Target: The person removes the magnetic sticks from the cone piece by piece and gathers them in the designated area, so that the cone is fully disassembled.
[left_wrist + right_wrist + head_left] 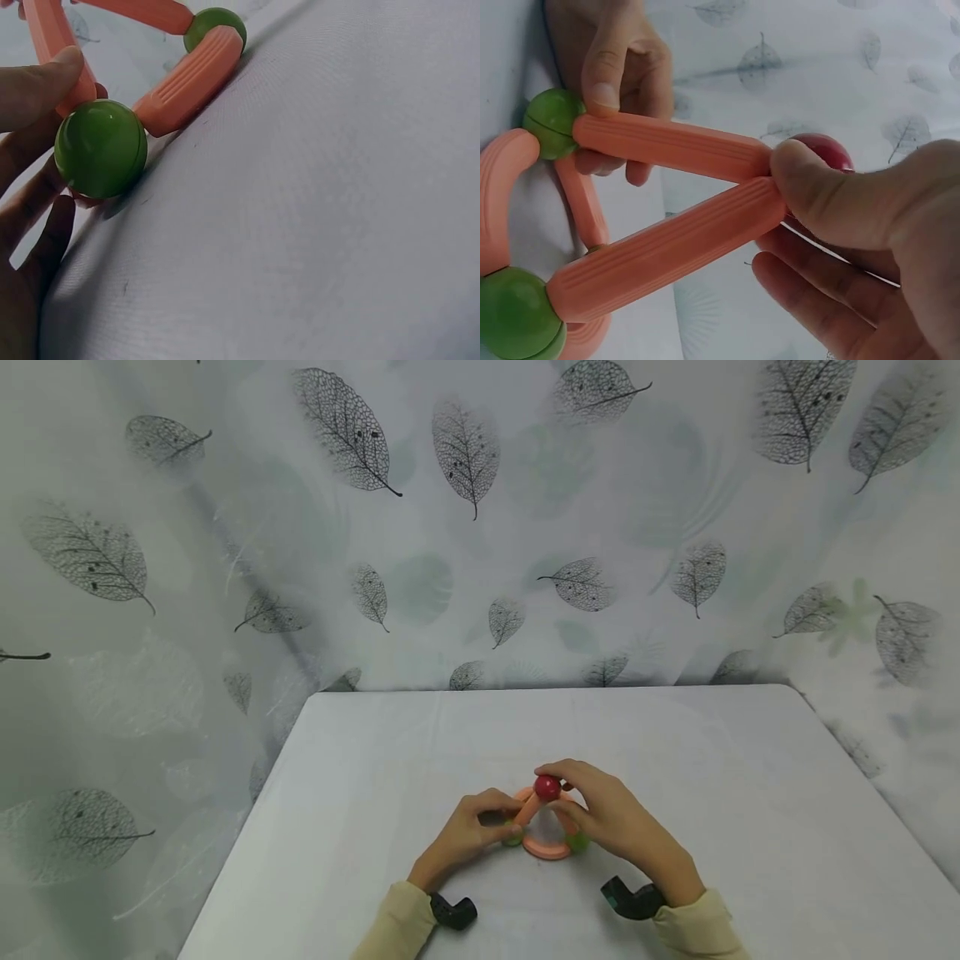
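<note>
The orange and green toy sits on the table (375, 760), in front of the person, with both hands on it. At the bottom, bent bits (191, 84) and green balls (519, 313) make a ring. The ring lies low, which likely gives the toy a wide foot so it does not tip. Two sticks (671, 147) go up from two of the green balls and lean in to meet at the red ball (547, 787) on top, like a tent. The right hand (606, 808) pinches the red ball right where the sticks meet it. One finger goes over the top, and the thumb is pressed at the stick ends. That grip seems good for making the top stay together, since a leaning stick could slide off if nothing held it. The left hand (471, 835) grips the low end of one stick, just beside its green ball, with the thumb on one side and fingers on the other. It may hold there so the bottom does not slip when the top is pushed. One hand is low and one is high, so a push from one can meet a hold from the other. I cannot tell how deep the sticks sit in the red ball, because the right thumb hides that spot.
</note>
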### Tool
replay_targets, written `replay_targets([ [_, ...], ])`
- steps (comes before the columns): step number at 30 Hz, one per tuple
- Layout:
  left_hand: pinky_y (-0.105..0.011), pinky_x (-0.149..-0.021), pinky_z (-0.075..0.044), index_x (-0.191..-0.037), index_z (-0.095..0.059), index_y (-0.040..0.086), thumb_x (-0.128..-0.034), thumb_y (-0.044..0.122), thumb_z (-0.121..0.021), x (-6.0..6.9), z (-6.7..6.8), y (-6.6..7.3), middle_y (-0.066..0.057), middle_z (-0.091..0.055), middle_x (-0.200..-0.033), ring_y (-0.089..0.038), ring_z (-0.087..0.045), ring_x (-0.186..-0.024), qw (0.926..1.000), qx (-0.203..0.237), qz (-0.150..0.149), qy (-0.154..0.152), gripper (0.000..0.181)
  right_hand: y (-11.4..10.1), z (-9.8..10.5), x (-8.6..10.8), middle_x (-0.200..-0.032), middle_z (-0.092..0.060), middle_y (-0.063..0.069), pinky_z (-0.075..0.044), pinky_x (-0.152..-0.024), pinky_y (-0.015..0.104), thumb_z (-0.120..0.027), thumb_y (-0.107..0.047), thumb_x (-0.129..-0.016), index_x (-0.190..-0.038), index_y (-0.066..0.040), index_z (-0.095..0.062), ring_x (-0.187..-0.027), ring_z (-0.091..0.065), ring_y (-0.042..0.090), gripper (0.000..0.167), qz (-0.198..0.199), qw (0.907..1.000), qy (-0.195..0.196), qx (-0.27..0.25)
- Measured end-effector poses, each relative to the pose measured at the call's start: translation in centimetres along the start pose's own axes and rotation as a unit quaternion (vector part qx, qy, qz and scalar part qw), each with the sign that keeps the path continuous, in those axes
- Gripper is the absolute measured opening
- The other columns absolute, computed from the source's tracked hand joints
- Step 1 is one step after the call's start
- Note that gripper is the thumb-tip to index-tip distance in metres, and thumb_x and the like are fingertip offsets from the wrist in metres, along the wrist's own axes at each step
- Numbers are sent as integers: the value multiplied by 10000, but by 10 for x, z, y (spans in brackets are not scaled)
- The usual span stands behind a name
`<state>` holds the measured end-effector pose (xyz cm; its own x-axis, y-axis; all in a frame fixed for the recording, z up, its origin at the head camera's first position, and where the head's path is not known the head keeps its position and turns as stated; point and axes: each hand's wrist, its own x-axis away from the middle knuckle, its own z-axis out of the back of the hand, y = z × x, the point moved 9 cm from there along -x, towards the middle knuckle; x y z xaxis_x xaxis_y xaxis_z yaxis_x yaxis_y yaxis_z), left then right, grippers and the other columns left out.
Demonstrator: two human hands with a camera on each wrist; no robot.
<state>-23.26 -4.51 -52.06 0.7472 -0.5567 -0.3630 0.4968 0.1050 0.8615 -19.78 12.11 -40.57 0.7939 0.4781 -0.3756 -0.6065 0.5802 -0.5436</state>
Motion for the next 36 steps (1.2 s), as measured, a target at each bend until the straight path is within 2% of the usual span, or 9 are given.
replay_targets([
  [6, -278, -911, -576, -1196, -773, 66, -890, 92, -815, 0, -1, -2, -116, -773, -1088, -171, -718, -1009, 10000, -7, -40, 14, 310, 1, -2, -1, -1243, -720, -23, -608, -927, 383, -866, -9, -804, -1294, -129, -653, -1140, -694, 152, 547, 133, 9996, 214, 151],
  [11, -267, -926, -568, -1204, -777, 86, -882, 113, -827, 3, 0, -7, -93, -777, -1100, -79, -697, -1028, 9998, 81, 190, 9, 327, 1, -7, 0, -1224, -712, 2, -619, -883, 378, -836, 61, -818, -1269, -113, -648, -1085, -692, 154, 519, 360, 9987, 337, 97],
  [14, -260, -932, -558, -1210, -779, 100, -874, 123, -835, 4, 0, -9, -86, -777, -1107, -74, -689, -1033, 9994, 140, 328, 28, 342, -2, -7, 1, -1225, -699, 8, -617, -870, 374, -819, 82, -826, -1269, -99, -637, -1074, -680, 145, 512, 574, 9974, 422, 78],
  [19, -250, -922, -553, -1207, -780, 90, -871, 108, -836, 3, 0, -11, -102, -776, -1102, -102, -693, -1022, 9991, 206, 371, 63, 342, -3, -6, 2, -1226, -686, 7, -613, -863, 378, -816, 102, -815, -1274, -80, -620, -1076, -671, 136, 532, 806, 9953, 506, 148],
  [24, -259, -903, -568, -1195, -776, 52, -873, 75, -825, 3, 0, -9, -139, -773, -1088, -154, -709, -1006, 9992, 248, 297, 99, 326, -5, -7, 2, -1225, -683, 9, -612, -873, 327, -824, 107, -805, -1275, -69, -616, -1076, -679, 133, 543, 855, 9952, 431, 204],
  [36, -251, -917, -552, -1212, -773, 69, -871, 95, -830, 4, -2, -7, -128, -769, -1101, -134, -692, -1020, 9984, 369, 429, 60, 347, -10, -10, 2, -1197, -662, 19, -619, -873, 346, -827, 156, -760, -1263, -44, -569, -1068, -667, 144, 599, 842, 9951, 320, 398],
])
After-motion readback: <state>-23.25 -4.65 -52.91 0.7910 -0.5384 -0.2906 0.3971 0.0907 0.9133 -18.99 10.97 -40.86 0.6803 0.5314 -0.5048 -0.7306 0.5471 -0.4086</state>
